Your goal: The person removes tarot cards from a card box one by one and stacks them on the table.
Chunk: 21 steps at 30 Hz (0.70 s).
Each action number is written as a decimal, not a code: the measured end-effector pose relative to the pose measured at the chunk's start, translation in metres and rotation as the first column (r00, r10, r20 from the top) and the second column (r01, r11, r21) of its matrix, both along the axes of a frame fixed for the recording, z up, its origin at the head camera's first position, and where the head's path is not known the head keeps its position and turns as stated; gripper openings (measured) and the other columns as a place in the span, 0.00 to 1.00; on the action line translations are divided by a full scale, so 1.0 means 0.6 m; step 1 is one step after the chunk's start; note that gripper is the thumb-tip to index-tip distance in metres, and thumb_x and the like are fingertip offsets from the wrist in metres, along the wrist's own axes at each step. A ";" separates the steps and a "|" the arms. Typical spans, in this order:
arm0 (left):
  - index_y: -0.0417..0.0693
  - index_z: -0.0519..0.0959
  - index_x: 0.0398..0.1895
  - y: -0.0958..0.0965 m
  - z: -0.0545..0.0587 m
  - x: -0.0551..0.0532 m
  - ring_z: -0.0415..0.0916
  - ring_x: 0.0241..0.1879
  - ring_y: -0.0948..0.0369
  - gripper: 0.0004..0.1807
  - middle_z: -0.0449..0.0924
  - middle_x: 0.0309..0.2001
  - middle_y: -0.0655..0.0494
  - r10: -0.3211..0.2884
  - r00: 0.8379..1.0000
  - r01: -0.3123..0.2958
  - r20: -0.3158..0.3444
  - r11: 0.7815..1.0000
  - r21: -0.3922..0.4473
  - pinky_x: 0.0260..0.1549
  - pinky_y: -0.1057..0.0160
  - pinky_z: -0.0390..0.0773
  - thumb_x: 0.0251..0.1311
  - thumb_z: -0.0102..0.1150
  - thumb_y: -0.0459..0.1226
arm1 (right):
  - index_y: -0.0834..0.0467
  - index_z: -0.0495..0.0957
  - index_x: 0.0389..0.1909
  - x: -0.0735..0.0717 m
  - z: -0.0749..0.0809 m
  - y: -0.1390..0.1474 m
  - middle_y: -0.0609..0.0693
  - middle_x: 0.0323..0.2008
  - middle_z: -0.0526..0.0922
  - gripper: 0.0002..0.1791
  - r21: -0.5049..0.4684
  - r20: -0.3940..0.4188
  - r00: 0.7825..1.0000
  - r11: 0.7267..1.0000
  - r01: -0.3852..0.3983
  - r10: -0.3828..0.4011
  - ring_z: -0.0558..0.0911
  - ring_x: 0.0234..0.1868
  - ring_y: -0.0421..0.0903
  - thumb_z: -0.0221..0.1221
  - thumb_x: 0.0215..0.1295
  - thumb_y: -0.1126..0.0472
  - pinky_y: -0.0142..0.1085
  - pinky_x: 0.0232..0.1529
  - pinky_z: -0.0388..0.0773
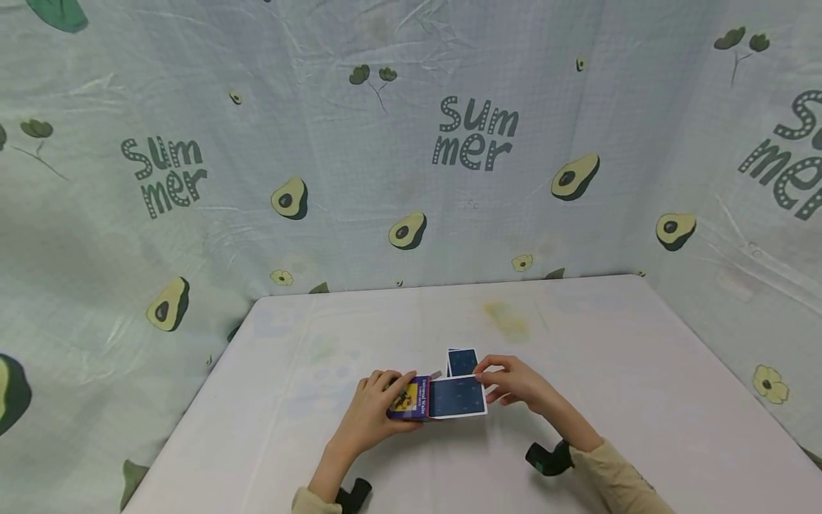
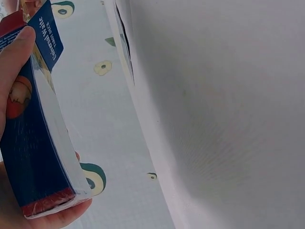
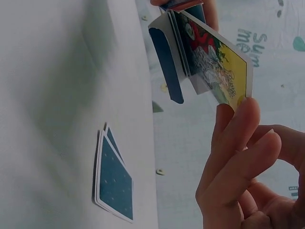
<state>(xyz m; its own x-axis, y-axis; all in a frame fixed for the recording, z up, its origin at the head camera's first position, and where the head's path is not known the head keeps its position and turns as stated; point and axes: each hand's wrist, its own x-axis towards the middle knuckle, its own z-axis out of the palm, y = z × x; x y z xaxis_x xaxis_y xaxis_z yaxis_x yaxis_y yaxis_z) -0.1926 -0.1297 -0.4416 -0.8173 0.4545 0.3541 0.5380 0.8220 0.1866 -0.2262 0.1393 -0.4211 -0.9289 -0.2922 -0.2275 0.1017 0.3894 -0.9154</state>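
My left hand grips a tarot card box, blue with a yellow picture and "Universal Waite" lettering. In the left wrist view the thumb lies along the box near its open flap. A tarot card with a dark blue back sticks well out of the box's right end. Its outer edge is pinched by my right hand. The right wrist view shows the card's colourful face and the right fingers at its corner. Just behind, a small pile of tarot cards lies face down on the table.
A white cloth covers the table, with a faint yellow stain towards the back. Behind and beside it hangs a pale curtain printed with avocados and "summer". A dark wrist camera sits by the right sleeve.
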 end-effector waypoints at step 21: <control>0.57 0.68 0.58 -0.019 -0.003 -0.005 0.66 0.47 0.58 0.42 0.72 0.46 0.56 0.058 0.998 -0.056 -0.018 0.994 0.090 0.46 0.53 0.66 0.34 0.68 0.56 | 0.62 0.73 0.42 -0.013 0.004 0.017 0.50 0.32 0.79 0.14 -0.031 0.043 0.995 0.996 0.086 -0.085 0.81 0.24 0.41 0.52 0.60 0.56 0.29 0.21 0.70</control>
<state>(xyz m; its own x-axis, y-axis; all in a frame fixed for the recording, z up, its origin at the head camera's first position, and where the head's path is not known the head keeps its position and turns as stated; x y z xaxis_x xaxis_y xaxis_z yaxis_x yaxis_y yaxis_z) -0.1956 -0.1411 -0.4436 -0.8330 0.3734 0.4083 0.4953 0.8321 0.2496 -0.2339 0.1492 -0.4189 -0.9408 -0.2198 -0.2579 0.1716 0.3472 -0.9219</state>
